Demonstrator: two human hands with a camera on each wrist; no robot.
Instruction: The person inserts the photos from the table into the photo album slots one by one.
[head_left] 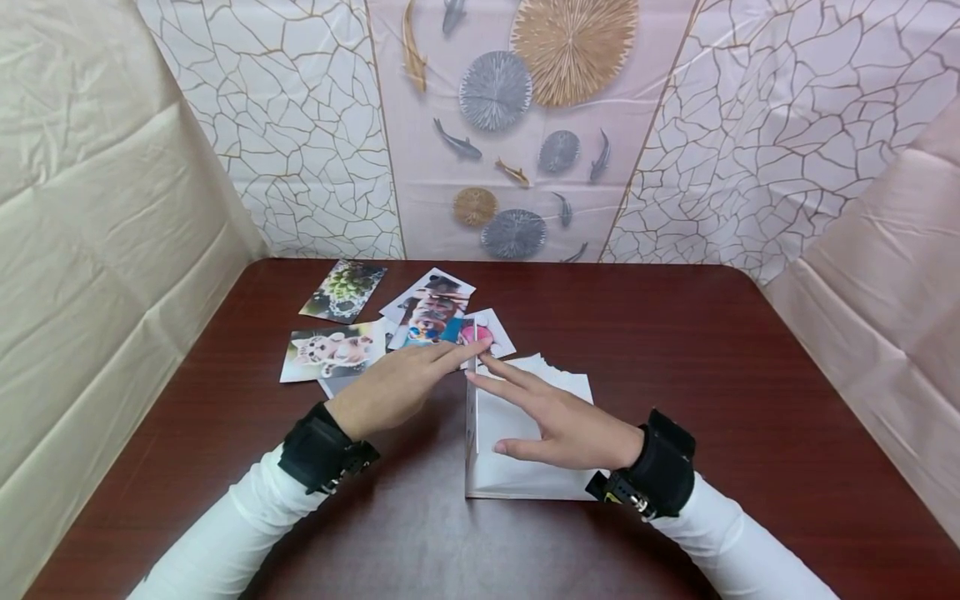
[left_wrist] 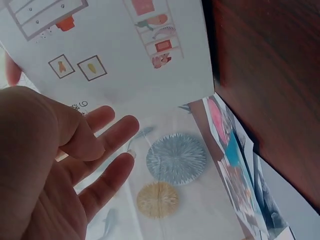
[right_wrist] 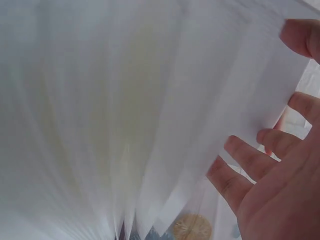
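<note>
In the head view a photo album (head_left: pixel 510 479) stands partly open on the table, with one white cover upright and pale pages to its right. Pastel drawings of drawers and small frames mark the cover (left_wrist: pixel 140 90) in the left wrist view. My left hand (head_left: pixel 393 387) reaches over from the left, its forefinger extended at the cover's top edge. From the right comes my right hand (head_left: pixel 566 421), fingers spread and fairly straight, fingertips right at that edge. Many thin translucent sleeves (right_wrist: pixel 145 100) fan out in the right wrist view, with the right fingertips along their border.
Several loose photos lie at the back left: a plant picture (head_left: pixel 342 290), a white animal picture (head_left: pixel 332 352) and an overlapping pile (head_left: pixel 435 312) behind the album. They rest on a dark red-brown table (head_left: pixel 675 333). Patterned cloth (head_left: pixel 315 125) hangs behind it.
</note>
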